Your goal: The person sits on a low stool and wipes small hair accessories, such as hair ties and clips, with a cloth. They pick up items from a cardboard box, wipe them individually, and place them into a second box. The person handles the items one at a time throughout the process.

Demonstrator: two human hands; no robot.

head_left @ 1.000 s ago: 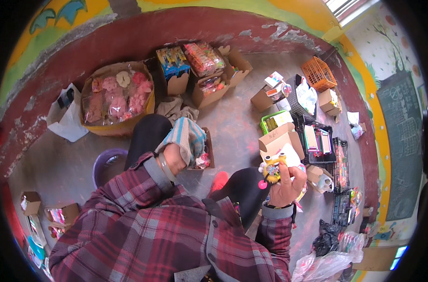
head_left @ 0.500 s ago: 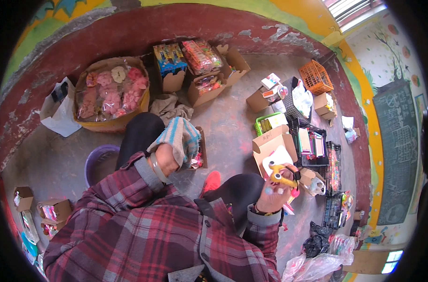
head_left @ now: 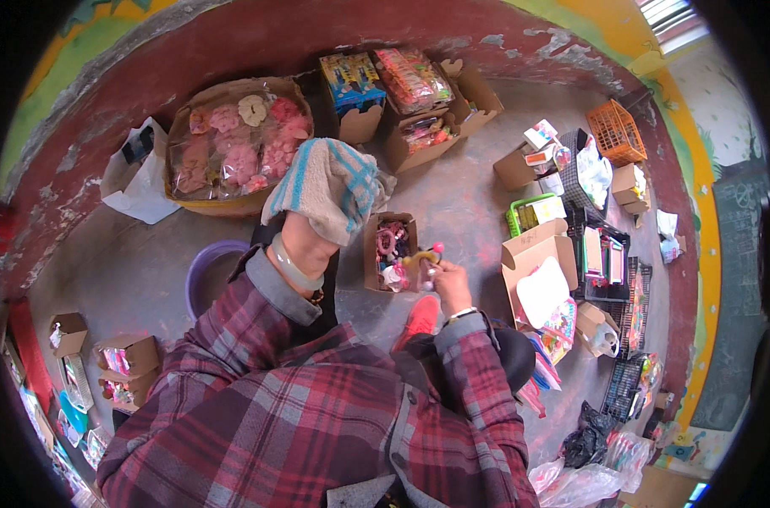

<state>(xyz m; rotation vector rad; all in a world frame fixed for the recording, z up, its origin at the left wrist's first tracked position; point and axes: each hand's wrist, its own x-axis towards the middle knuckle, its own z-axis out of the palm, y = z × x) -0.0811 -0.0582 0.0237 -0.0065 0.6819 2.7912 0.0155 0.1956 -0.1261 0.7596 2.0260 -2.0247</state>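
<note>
My left hand (head_left: pixel 307 244) is closed on a beige towel (head_left: pixel 324 184) with blue stripes; the bunched cloth covers its fingers. Thumb and fingers of my right hand (head_left: pixel 453 284) pinch a small yellow item with a pink ball (head_left: pixel 421 256), blurred, its exact kind unclear. That hand is just right of a small cardboard box (head_left: pixel 371 261) on the floor, and the yellow item hangs over the box's right edge. Inside lie pink and dark hair ties (head_left: pixel 391 241) and a crinkled clear wrapper.
Left of my knees is a purple basin (head_left: pixel 200 279). Bagged pink flowers fill a large carton (head_left: pixel 233 207) by the wall. Open cartons (head_left: pixel 423 154) stand at the back. On the right are a cardboard box (head_left: pixel 525 244), black crates (head_left: pixel 629 292) and an orange crate (head_left: pixel 615 131).
My right hand has moved left with the yellow item, from beside the right-hand boxes to the small box. The towel in my left hand has risen slightly; the view has shifted.
</note>
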